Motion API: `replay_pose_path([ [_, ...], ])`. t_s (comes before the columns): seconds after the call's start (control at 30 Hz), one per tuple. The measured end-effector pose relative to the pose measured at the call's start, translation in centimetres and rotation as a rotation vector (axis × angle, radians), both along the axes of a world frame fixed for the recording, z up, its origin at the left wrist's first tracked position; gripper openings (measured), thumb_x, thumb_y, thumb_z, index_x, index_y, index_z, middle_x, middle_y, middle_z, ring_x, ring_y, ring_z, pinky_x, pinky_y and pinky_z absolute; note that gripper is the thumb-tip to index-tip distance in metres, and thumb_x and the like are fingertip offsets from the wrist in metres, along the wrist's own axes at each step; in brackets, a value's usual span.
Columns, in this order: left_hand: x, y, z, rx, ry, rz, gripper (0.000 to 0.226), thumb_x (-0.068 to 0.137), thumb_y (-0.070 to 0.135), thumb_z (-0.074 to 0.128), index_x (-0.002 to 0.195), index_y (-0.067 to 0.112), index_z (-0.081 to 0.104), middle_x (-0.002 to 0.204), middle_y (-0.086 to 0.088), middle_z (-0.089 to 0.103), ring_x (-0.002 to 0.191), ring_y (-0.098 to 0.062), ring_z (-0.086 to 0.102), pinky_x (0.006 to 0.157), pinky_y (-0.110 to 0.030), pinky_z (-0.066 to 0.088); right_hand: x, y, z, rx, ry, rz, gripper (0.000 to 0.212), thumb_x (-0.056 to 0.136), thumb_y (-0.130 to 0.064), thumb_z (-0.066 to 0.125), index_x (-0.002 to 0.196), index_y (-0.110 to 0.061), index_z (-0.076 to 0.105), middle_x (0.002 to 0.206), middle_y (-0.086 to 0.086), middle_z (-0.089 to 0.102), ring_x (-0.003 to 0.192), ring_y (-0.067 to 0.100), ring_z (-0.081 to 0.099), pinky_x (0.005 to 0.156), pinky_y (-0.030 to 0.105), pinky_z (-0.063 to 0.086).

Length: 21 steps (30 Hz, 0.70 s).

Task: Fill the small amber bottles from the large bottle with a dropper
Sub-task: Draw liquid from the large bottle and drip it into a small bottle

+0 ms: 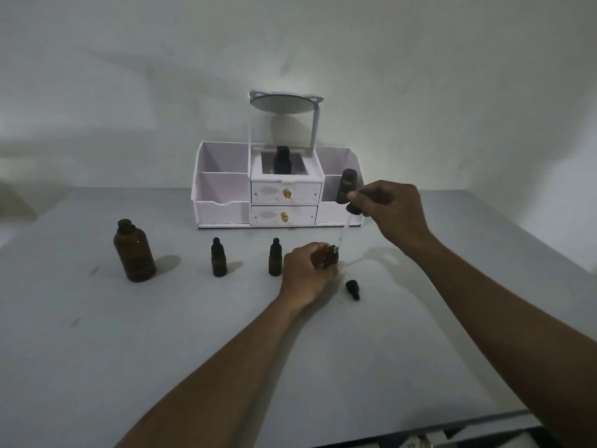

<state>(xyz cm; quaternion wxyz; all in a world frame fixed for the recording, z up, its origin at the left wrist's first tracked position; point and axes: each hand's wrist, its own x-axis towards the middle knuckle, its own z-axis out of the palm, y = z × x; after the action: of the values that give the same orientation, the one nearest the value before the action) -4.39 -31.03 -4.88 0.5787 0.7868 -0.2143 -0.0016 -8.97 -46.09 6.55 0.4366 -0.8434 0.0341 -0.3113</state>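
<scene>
Only legible txt: white "Kahf", prob. a brand, on dark bottle (346,185) in right compartment of organizer (213,202).

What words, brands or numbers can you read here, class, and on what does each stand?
"Kahf": on the dark bottle in the white organizer's right side.
No other text: the large amber bottle and the small amber bottles show no readable label.

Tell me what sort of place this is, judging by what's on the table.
Probably a home vanity or dressing corner, not a lab: a white cosmetics organiser with two drawers and a round mirror stands against a plain wall, and a large amber bottle stands nearby on the grey table.
</scene>
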Motion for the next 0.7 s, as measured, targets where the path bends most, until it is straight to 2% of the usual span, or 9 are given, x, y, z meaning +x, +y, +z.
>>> replay_pose_path([
  [0.1,0.0,0.2,0.0,0.025,-0.037,-0.003,0.037,0.076,0.028,0.083,0.110,0.018,0.073,0.104,0.006,0.074,0.095,-0.005,0.067,0.093,-0.022,0.052,0.2,0.0,-0.2,0.011,-0.004,-0.005,0.013,0.086,-0.025,0.078,0.089,-0.012,0.079,0.076,-0.002,0.078,0.073,0.009,0.075,0.078,0.030,0.060],
  [0.23,0.2,0.1,-0.1,0.046,-0.052,0.012,0.030,0.080,0.018,0.078,0.110,0.019,0.073,0.105,0.005,0.074,0.098,-0.008,0.067,0.098,-0.029,0.051,0.5,-0.2,0.1,0.041,-0.051,-0.022,0.004,0.085,-0.022,0.079,0.082,-0.019,0.077,0.069,-0.013,0.075,0.062,0.000,0.070,0.070,0.020,0.054],
  [0.3,0.2,0.1,-0.2,0.057,-0.052,0.017,0.031,0.080,0.017,0.077,0.111,0.019,0.073,0.106,0.005,0.074,0.099,-0.007,0.067,0.099,-0.030,0.051,0.7,-0.4,0.3,0.044,-0.063,-0.034,0.004,0.084,-0.022,0.079,0.081,-0.021,0.077,0.070,-0.012,0.075,0.059,-0.001,0.068,0.069,0.019,0.053],
  [0.4,0.2,0.0,-0.1,0.072,-0.069,0.021,0.032,0.081,0.019,0.077,0.113,0.018,0.072,0.110,0.004,0.073,0.102,-0.009,0.065,0.101,-0.029,0.048,0.8,-0.3,-0.1,0.019,-0.031,-0.016,0.010,0.085,-0.022,0.078,0.087,-0.012,0.079,0.075,-0.003,0.077,0.066,0.003,0.073,0.071,0.021,0.055],
  [0.53,0.2,0.0,0.0,0.075,-0.071,0.027,0.032,0.082,0.018,0.077,0.114,0.017,0.072,0.112,0.003,0.072,0.104,-0.012,0.065,0.102,-0.032,0.048,1.0,-0.1,-0.8,-0.061,-0.018,-0.025,0.015,0.086,-0.028,0.078,0.092,-0.014,0.079,0.079,-0.004,0.078,0.072,0.004,0.074,0.078,0.024,0.058],
  [0.7,0.4,0.0,-0.3,0.063,-0.053,0.017,0.031,0.082,0.018,0.077,0.113,0.017,0.072,0.111,0.002,0.073,0.104,-0.015,0.066,0.101,-0.036,0.050,1.2,0.0,-0.9,-0.127,-0.036,-0.048,0.014,0.086,-0.027,0.077,0.091,-0.015,0.079,0.078,-0.006,0.076,0.067,-0.006,0.069,0.070,0.005,0.050],
])
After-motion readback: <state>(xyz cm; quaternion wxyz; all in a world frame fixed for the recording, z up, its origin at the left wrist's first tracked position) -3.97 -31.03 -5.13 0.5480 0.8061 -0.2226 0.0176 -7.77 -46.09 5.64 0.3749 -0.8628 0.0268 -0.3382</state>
